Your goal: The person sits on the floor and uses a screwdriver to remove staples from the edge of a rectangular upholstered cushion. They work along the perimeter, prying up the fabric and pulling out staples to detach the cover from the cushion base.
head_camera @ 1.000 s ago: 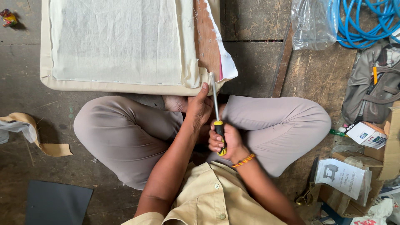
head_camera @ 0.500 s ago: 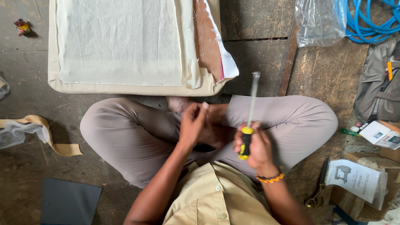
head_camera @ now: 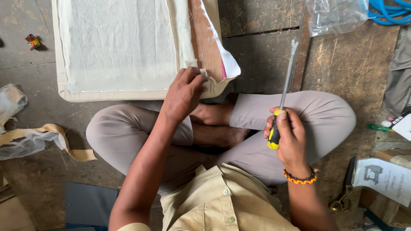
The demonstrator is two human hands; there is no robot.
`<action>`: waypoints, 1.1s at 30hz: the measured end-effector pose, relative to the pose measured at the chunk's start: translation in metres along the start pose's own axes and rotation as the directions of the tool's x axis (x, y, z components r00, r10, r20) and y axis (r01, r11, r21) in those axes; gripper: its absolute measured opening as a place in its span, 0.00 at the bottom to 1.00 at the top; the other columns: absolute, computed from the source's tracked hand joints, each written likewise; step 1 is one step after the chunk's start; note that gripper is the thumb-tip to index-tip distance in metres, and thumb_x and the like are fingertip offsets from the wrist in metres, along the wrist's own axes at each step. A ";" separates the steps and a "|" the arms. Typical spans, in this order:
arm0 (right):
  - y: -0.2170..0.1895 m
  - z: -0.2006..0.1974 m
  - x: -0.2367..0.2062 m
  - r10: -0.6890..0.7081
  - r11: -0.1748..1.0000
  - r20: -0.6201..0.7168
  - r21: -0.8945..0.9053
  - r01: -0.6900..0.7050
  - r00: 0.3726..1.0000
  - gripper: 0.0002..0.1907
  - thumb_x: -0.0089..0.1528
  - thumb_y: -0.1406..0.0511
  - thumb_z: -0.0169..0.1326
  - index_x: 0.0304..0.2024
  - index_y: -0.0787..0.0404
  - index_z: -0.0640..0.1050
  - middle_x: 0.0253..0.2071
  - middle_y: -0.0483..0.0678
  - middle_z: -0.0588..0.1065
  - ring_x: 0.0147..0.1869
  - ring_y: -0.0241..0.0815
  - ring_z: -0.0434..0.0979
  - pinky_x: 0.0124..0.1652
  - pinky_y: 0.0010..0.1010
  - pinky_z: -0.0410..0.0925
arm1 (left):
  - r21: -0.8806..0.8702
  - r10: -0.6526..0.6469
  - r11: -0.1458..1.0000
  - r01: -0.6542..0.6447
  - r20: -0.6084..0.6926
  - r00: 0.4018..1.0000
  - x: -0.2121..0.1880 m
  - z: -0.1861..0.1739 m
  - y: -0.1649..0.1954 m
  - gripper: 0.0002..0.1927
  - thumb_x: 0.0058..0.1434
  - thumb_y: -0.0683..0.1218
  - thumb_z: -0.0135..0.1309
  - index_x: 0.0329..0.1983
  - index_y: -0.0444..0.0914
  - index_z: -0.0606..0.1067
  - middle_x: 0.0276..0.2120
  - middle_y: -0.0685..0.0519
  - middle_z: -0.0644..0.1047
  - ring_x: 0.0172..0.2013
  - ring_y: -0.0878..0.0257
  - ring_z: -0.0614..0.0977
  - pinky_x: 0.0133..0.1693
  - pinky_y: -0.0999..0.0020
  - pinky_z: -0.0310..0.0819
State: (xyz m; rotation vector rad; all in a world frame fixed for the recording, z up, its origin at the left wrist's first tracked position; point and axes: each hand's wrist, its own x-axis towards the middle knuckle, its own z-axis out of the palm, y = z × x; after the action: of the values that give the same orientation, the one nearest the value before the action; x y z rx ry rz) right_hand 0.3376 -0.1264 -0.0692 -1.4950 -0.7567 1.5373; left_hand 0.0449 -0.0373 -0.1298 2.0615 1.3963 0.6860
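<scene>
I sit cross-legged on a worn floor. My right hand grips the yellow and black handle of a long screwdriver, whose metal shaft points up and away over my right knee. My left hand reaches forward and pinches the loose cream fabric at the near right corner of a cloth-covered seat panel. A strip of bare wood shows along the panel's right side, where a white flap of fabric is peeled back.
A clear plastic bag and blue hose lie at the top right. Printed paper and boxes sit at the right edge. Crumpled plastic and tan tape strips lie left. A dark sheet lies near my left hip.
My right hand has carried the screwdriver away from the panel corner, out to the right over my knee. My left hand has left my lap and taken hold of the fabric at the corner.
</scene>
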 end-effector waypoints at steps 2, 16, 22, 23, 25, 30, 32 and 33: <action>0.002 0.002 0.001 0.009 1.000 0.012 -0.025 -0.009 1.000 0.12 0.74 0.62 0.48 0.52 0.65 0.71 0.33 0.49 0.71 0.33 0.37 0.71 0.35 0.29 0.69 | 0.110 0.100 0.989 -0.099 0.000 0.995 0.002 0.004 0.002 0.19 0.57 0.37 0.57 0.52 0.42 0.81 0.54 0.47 0.76 0.45 0.50 0.76 0.45 0.59 0.72; 0.002 0.006 0.011 0.168 0.985 0.046 0.040 -0.169 0.985 0.12 0.71 0.63 0.50 0.53 0.62 0.69 0.32 0.50 0.73 0.28 0.37 0.72 0.28 0.30 0.70 | -0.282 0.047 0.957 -0.061 -0.053 0.997 -0.004 0.008 -0.014 0.09 0.55 0.33 0.63 0.36 0.36 0.77 0.46 0.48 0.74 0.48 0.50 0.78 0.47 0.59 0.76; 0.007 0.006 0.008 0.163 0.987 0.053 0.004 -0.164 0.985 0.14 0.70 0.66 0.51 0.56 0.63 0.69 0.36 0.48 0.74 0.32 0.34 0.72 0.31 0.27 0.69 | -0.241 -0.027 0.971 -0.002 -0.116 0.993 0.004 -0.002 0.021 0.10 0.56 0.38 0.66 0.39 0.36 0.77 0.46 0.45 0.74 0.48 0.49 0.79 0.46 0.59 0.76; 0.009 0.007 0.006 0.162 0.987 0.049 -0.014 -0.161 0.986 0.14 0.69 0.66 0.51 0.56 0.64 0.69 0.36 0.47 0.74 0.32 0.33 0.72 0.31 0.27 0.69 | -0.179 -0.035 0.984 0.000 -0.193 0.980 0.005 0.002 0.034 0.10 0.59 0.39 0.65 0.41 0.37 0.76 0.46 0.46 0.76 0.49 0.50 0.80 0.47 0.60 0.77; 0.011 0.008 0.003 0.156 0.987 0.040 -0.055 -0.153 0.987 0.14 0.69 0.67 0.51 0.56 0.64 0.69 0.36 0.46 0.73 0.32 0.32 0.71 0.32 0.25 0.69 | -0.289 -0.218 0.944 0.160 -0.179 0.959 0.015 0.015 0.054 0.13 0.63 0.41 0.62 0.48 0.37 0.75 0.42 0.49 0.79 0.42 0.56 0.80 0.41 0.64 0.75; 0.015 0.008 -0.011 0.122 0.986 0.081 -0.125 -0.111 0.989 0.17 0.67 0.68 0.53 0.58 0.64 0.69 0.34 0.45 0.72 0.32 0.30 0.71 0.31 0.24 0.68 | -0.852 -0.450 0.277 0.445 0.295 0.843 0.061 0.059 0.070 0.25 0.66 0.45 0.59 0.64 0.38 0.65 0.32 0.52 0.80 0.29 0.72 0.78 0.29 0.76 0.71; 0.015 0.005 -0.017 0.140 0.981 0.090 -0.149 -0.125 0.986 0.18 0.67 0.68 0.53 0.58 0.64 0.69 0.34 0.44 0.72 0.32 0.30 0.71 0.31 0.24 0.68 | -0.916 -0.454 0.164 0.366 0.259 0.852 0.078 0.073 0.062 0.18 0.68 0.45 0.57 0.57 0.32 0.71 0.34 0.50 0.82 0.28 0.71 0.77 0.31 0.75 0.72; 0.015 0.003 -0.020 0.151 0.980 0.090 -0.141 -0.137 0.985 0.18 0.67 0.68 0.53 0.59 0.64 0.68 0.34 0.44 0.72 0.32 0.30 0.71 0.31 0.23 0.68 | -0.939 -0.458 0.105 0.327 0.246 0.854 0.083 0.078 0.058 0.15 0.69 0.44 0.56 0.54 0.30 0.74 0.35 0.49 0.83 0.28 0.70 0.77 0.31 0.74 0.73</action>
State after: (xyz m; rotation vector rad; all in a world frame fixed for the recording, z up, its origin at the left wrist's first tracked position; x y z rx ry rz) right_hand 0.3312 -0.1505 -0.0727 -1.6107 -0.8400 1.7091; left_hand 0.1632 0.0098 -0.1369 0.5497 0.9885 1.0550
